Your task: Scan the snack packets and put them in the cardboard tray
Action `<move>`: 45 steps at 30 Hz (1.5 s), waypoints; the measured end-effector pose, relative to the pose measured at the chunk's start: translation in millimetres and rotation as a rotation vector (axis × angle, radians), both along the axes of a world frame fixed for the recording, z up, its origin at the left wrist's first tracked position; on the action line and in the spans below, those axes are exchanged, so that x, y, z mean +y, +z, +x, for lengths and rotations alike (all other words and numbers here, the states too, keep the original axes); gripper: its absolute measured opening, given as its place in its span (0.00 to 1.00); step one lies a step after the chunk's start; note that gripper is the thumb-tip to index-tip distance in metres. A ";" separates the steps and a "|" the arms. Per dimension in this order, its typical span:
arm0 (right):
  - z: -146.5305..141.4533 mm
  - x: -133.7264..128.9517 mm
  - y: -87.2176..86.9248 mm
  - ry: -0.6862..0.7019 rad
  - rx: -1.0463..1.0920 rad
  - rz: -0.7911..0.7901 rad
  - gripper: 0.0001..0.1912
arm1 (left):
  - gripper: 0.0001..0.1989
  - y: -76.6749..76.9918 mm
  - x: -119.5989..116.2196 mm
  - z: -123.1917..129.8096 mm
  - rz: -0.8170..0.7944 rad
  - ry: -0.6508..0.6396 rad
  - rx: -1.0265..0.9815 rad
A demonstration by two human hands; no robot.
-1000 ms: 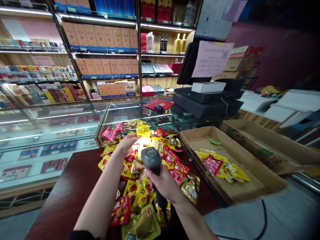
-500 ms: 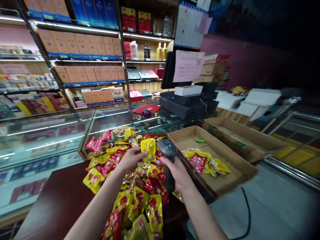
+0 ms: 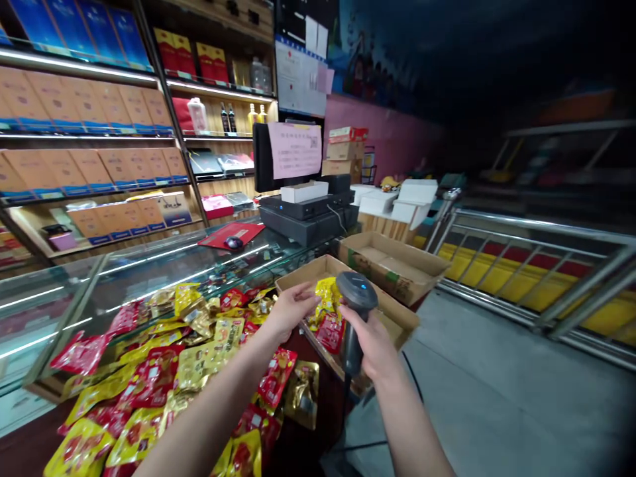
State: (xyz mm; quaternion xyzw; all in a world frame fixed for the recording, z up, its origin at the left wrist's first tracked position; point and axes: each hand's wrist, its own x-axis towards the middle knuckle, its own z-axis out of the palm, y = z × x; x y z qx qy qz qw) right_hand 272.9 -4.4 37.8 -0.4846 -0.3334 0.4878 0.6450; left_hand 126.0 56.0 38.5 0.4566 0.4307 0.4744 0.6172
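My right hand (image 3: 370,338) is wrapped round a dark handheld scanner (image 3: 356,295), its head up and a blue light showing on top. My left hand (image 3: 294,310) is over the near left edge of a cardboard box (image 3: 402,318). Its fingers are closed at a yellow packet (image 3: 325,295), which overlaps other packets, so the hold is partly unclear. A red packet (image 3: 330,333) lies below that in the box. Many red, yellow and gold packets (image 3: 154,377) are spread in a heap on the counter to the left, partly behind my left forearm.
Behind the box is a second cardboard box (image 3: 397,258). A monitor (image 3: 263,159) with a pink sheet stands on the glass counter beside a mouse (image 3: 232,243) on a red mat. Metal railings (image 3: 536,232) run at the right. The scanner's cable hangs below it.
The view has turned to the right. My left hand has moved from above the heap to the box with the yellow packet. The scanner is still in my right hand.
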 end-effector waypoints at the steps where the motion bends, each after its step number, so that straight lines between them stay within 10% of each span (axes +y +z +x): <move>1: 10.2 1.3 -0.5 -0.048 -0.015 -0.003 0.20 | 0.33 0.5 4.0 10.0 0.011 0.003 0.015; 11: 25.0 -1.7 -4.3 -0.083 -0.044 -0.050 0.23 | 0.30 -1.0 1.4 7.7 0.019 0.013 0.057; 27: -134.0 -13.8 -29.4 0.506 -0.095 -0.053 0.19 | 0.29 -30.5 -81.7 -191.7 -0.026 0.411 0.074; 45: -185.7 17.0 -70.3 0.558 0.029 -0.243 0.10 | 0.26 -56.8 -90.6 -199.8 -0.068 0.463 -0.019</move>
